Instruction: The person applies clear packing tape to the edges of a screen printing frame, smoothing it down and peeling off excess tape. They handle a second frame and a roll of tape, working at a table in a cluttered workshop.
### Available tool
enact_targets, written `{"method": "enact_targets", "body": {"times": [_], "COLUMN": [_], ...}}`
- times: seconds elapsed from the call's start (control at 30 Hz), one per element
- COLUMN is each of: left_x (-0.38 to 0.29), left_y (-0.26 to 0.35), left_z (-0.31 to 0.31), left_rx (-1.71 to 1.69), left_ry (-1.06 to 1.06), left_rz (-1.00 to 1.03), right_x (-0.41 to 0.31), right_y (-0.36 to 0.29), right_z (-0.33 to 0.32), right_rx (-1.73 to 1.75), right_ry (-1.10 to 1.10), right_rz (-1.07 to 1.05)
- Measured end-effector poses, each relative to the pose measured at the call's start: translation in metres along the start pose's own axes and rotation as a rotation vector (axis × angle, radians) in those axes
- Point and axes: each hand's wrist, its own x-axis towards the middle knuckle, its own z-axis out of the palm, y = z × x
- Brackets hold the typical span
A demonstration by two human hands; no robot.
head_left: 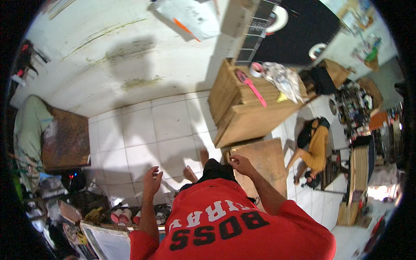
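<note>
My left hand [152, 181] hangs above the white tiled floor [139, 130], empty, with its fingers bent and apart. On the other side my right hand [241, 164] is held near my waist, over the edge of a light brown wooden panel [265, 162]; I see nothing in its loosely curled fingers. Whether it touches the panel cannot be made out. Just beyond stands a stack of brown boards [260, 113]. On top lie a pink-handled tool [255, 91] with a dark head, a roll of tape [256, 70] and a crumpled patterned cloth or plastic sheet [284, 79].
A person in mustard-coloured clothes [317, 149] is low down at the right, by a cluttered workbench [354, 104]. At the left is a dark brown box-like piece [65, 139] with pale green cloth [31, 123]. Several red-and-white containers [125, 216] sit below my left arm. A stained white wall [130, 65] rises ahead.
</note>
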Motion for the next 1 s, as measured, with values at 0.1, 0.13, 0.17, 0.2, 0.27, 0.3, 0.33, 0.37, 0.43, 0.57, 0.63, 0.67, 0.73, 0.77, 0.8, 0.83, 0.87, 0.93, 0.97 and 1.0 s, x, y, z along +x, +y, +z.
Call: {"method": "enact_targets", "body": {"times": [0.1, 0.13, 0.17, 0.2, 0.27, 0.3, 0.33, 0.37, 0.43, 0.57, 0.63, 0.67, 0.73, 0.77, 0.8, 0.83, 0.87, 0.93, 0.97, 1.0], "left_x": [0.021, 0.023, 0.01, 0.011, -0.011, -0.02, -0.039, -0.051, -0.071, -0.124, -0.14, -0.143, -0.142, -0.139, -0.135, -0.125, -0.118, -0.091, -0.085, -0.081], "left_y": [-0.019, -0.029, -0.036, -0.045, -0.051, -0.051, -0.05, -0.049, -0.038, -0.025, -0.018, -0.014, -0.011, -0.012, -0.018, -0.024, -0.035, -0.069, -0.084, -0.098], "left_z": [-0.003, -0.001, 0.004, 0.007, 0.022, 0.029, 0.038, 0.048, 0.079, 0.156, 0.196, 0.213, 0.237, 0.244, 0.244, 0.243, 0.237, 0.21, 0.191, 0.17], "left_rx": [0.033, 0.022, -0.097, 0.048, -0.051, -0.009, -0.088, -0.146, -0.021, -0.338, -0.465, -0.655, -0.716, -0.682, -0.779, -0.589, -0.577, -0.511, -0.482, -0.69], "left_ry": [0.081, 0.127, 0.204, 0.225, 0.306, 0.343, 0.401, 0.451, 0.481, 0.618, 0.612, 0.644, 0.593, 0.547, 0.538, 0.554, 0.532, 0.433, 0.508, 0.57], "left_rz": [-0.135, -0.212, -0.294, -0.325, -0.583, -0.652, -0.751, -0.832, -0.883, -1.229, -1.349, -1.409, -1.414, -1.38, -1.334, -1.264, -1.214, -1.312, -1.152, -1.15], "right_x": [0.069, 0.091, 0.122, 0.149, 0.203, 0.225, 0.242, 0.262, 0.31, 0.372, 0.396, 0.403, 0.409, 0.411, 0.41, 0.406, 0.393, 0.385, 0.378, 0.374], "right_y": [0.006, 0.006, 0.0, -0.008, -0.036, -0.054, -0.073, -0.098, -0.148, -0.245, -0.282, -0.292, -0.296, -0.291, -0.282, -0.268, -0.247, -0.232, -0.23, -0.238], "right_z": [-0.017, -0.028, -0.032, -0.042, -0.06, -0.069, -0.073, -0.069, -0.068, -0.027, 0.001, 0.018, 0.056, 0.074, 0.098, 0.121, 0.139, 0.169, 0.18, 0.193], "right_rx": [0.031, 0.082, -0.169, 0.068, 0.487, 0.092, 0.023, -0.045, -0.077, -0.132, -0.161, -0.159, -0.163, -0.14, -0.286, -0.373, -0.528, -0.931, -0.982, -0.989], "right_ry": [-0.117, -0.202, -0.216, -0.344, -0.448, -0.466, -0.512, -0.55, -0.657, -0.701, -0.699, -0.699, -0.715, -0.744, -0.732, -0.783, -0.797, -1.281, -1.31, -1.307], "right_rz": [-0.076, 0.09, -0.12, -0.033, 0.337, 0.123, 0.047, 0.008, -0.074, -0.232, -0.272, -0.287, -0.297, -0.333, -0.365, -0.533, -0.54, -0.286, -0.293, -0.311]}}
